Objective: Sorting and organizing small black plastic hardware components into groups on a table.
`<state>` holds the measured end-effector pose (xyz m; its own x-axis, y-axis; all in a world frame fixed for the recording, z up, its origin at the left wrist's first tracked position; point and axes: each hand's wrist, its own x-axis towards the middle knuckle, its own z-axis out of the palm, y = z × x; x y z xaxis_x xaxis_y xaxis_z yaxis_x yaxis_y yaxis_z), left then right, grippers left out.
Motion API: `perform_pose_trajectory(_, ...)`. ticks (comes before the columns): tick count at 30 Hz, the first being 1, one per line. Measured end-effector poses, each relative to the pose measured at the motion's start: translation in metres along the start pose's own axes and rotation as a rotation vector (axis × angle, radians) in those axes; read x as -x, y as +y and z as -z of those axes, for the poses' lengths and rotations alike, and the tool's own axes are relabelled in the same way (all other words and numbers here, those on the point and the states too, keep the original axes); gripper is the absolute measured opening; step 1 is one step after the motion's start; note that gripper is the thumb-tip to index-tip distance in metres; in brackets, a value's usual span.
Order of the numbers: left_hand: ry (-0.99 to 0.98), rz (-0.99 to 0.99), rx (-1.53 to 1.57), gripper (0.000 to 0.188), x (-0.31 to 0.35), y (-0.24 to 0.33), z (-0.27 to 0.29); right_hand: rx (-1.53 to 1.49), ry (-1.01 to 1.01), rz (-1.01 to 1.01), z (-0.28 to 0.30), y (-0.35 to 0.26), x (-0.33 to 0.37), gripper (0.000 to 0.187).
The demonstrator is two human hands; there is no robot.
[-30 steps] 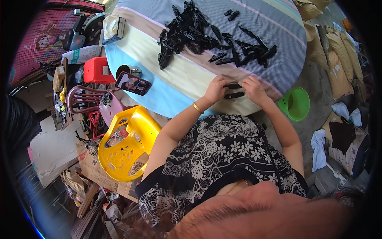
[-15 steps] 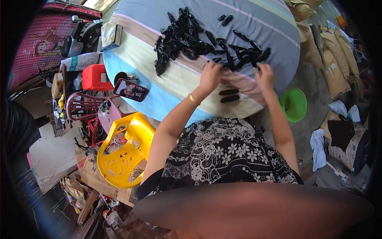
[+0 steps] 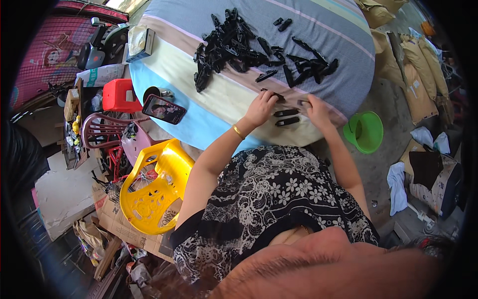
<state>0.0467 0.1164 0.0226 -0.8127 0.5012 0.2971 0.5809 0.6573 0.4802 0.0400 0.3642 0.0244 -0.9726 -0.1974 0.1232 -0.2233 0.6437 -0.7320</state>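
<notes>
My left hand (image 3: 261,107), with a gold bangle at the wrist, is closed, its fingertips pinching one end of a slim black plastic piece (image 3: 279,97). To its right my right hand (image 3: 318,113) is closed too, thumb and fingers drawn together round something small and dark that I cannot make out. Between the hands and nearer to me, two black strips (image 3: 287,121) lie side by side on the striped cloth. Beyond the hands spreads a heap of black plastic pieces (image 3: 231,45), with a looser cluster (image 3: 311,67) to its right and a single piece (image 3: 266,75) in front.
A phone (image 3: 164,108) rests against a metal cup (image 3: 158,92) at the left edge of the round table (image 3: 199,127). Behind them is a tissue box (image 3: 140,42). A yellow chair (image 3: 154,192) and red stool (image 3: 119,94) stand left; a green bucket (image 3: 366,132) stands right.
Both hands have drawn back toward me from the cluster's near edge. A black piece now shows in my left hand, above the two strips.
</notes>
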Motion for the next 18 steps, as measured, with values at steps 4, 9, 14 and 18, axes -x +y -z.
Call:
perform_pose_trajectory(4, 0.072, 0.192, 0.048, 0.032, -0.004, 0.019, -0.005, -0.003, -0.166, -0.014, -0.006, 0.005, -0.002, 0.019)
perform_pose_trajectory(9, 0.098, 0.322, -0.018, 0.029, -0.019, 0.017, -0.018, 0.214, -0.156, 0.155, 0.010, -0.004, 0.001, 0.022)
perform_pose_trajectory(14, -0.008, 0.024, 0.154, 0.033, -0.008, 0.019, -0.011, 0.096, -0.097, 0.086, 0.010, -0.008, 0.004, 0.022)
perform_pose_trajectory(18, 0.050, 0.134, 0.352, 0.039, -0.006, 0.014, -0.017, 0.033, -0.096, 0.210, 0.003, -0.024, -0.007, 0.021)
